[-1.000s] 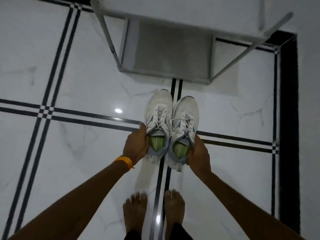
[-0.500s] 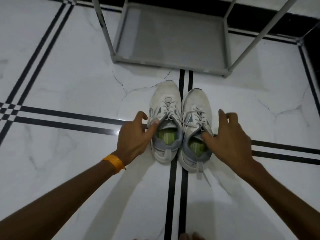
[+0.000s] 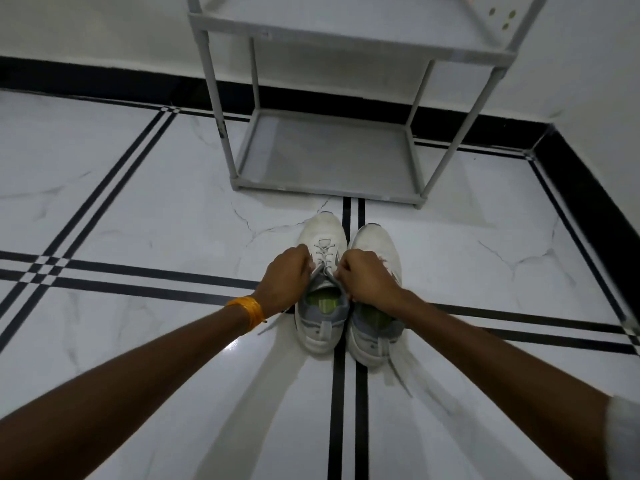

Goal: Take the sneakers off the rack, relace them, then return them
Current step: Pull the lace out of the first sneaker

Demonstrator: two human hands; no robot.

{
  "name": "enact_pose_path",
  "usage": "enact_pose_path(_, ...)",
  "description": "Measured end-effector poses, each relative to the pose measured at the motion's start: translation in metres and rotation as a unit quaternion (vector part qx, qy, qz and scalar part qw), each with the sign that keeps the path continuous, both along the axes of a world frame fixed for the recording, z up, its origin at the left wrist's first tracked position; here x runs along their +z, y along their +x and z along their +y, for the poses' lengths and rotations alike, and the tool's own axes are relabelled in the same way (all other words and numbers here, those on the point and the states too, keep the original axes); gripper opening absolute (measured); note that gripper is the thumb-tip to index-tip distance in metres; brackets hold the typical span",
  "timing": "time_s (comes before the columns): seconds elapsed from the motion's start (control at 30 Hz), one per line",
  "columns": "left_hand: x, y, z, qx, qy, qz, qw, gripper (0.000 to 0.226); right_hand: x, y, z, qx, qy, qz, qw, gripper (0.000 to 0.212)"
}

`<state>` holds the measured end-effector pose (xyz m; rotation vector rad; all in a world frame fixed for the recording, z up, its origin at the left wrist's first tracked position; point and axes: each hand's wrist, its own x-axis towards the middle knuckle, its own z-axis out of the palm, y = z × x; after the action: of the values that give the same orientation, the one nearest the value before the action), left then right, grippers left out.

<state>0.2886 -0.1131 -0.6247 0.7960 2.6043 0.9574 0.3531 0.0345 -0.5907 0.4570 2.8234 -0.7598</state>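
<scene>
Left sneaker (image 3: 320, 289): white with grey trim and a green insole, standing upright on the floor, toe pointing far toward the rack, heel near the person. Its side touches the other shoe.
Right sneaker (image 3: 375, 323): same colours, just right of the first and parallel to it; its laced part is hidden under the right hand.
Laces (image 3: 323, 252): grey, still threaded across the left sneaker's upper eyelets; a loose end trails on the floor near the left wrist, and another trails near the heel of the right sneaker.
Left hand (image 3: 285, 280): curled at the left edge of the left sneaker's throat, fingertips pinched on the lace there.
Right hand (image 3: 367, 280): curled over the gap between the two shoes, fingertips pressed together on the lace at the right edge of the left sneaker's throat.
Wristband (image 3: 247, 311): orange, on the left wrist.
Rack (image 3: 332, 147): pale grey frame with thin legs, standing far from the shoes against the wall; its low shelf and the shelf above show nothing on them.
Floor (image 3: 145, 209): glossy white marble tile with paired black stripes; one pair runs near-to-far beneath the sneakers.
Skirting (image 3: 104, 81): black band along the far wall and the right wall.
</scene>
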Motion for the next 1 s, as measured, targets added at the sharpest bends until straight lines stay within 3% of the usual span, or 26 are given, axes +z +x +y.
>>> enact_pose_path(0.17, 0.003, 0.003, 0.003, 0.058, 0.036, -0.099, 0.993, 0.019, -0.004, -0.005, 0.004, -0.028, -0.016, -0.016, 0.999, 0.019)
enact_pose_path(0.37, 0.006, -0.002, 0.006, 0.139, 0.154, -0.297, 0.932, 0.036, 0.001, -0.004, 0.012, -0.162, -0.168, -0.014, 0.972, 0.026)
enact_pose_path(0.47, 0.004, -0.001, 0.009, 0.168, 0.172, -0.313, 0.919, 0.02, 0.001, -0.001, 0.013, -0.216, -0.186, 0.015, 0.958, 0.042)
enact_pose_path(0.5, 0.002, -0.001, 0.009, 0.179, 0.18, -0.314, 0.915, 0.026, -0.001, -0.001, 0.011, -0.221, -0.181, 0.03, 0.958, 0.047)
enact_pose_path(0.6, -0.004, -0.002, 0.01, 0.193, 0.176, -0.298, 0.918, 0.037, -0.009, 0.001, 0.004, -0.206, -0.145, 0.066, 0.965, 0.049)
enact_pose_path(0.83, -0.008, 0.0, 0.013, 0.176, 0.161, -0.241, 0.941, 0.029, -0.019, 0.002, 0.002, -0.169, -0.093, 0.084, 0.978, 0.027)
enact_pose_path(0.93, -0.003, -0.001, 0.005, 0.092, 0.084, -0.12, 0.985, 0.026, -0.014, 0.002, 0.007, -0.16, -0.109, 0.065, 0.979, 0.03)
enact_pose_path(1.0, 0.012, -0.009, -0.006, 0.043, -0.018, -0.008, 0.999, 0.039, 0.002, -0.002, 0.018, -0.136, -0.145, 0.034, 0.98, 0.042)
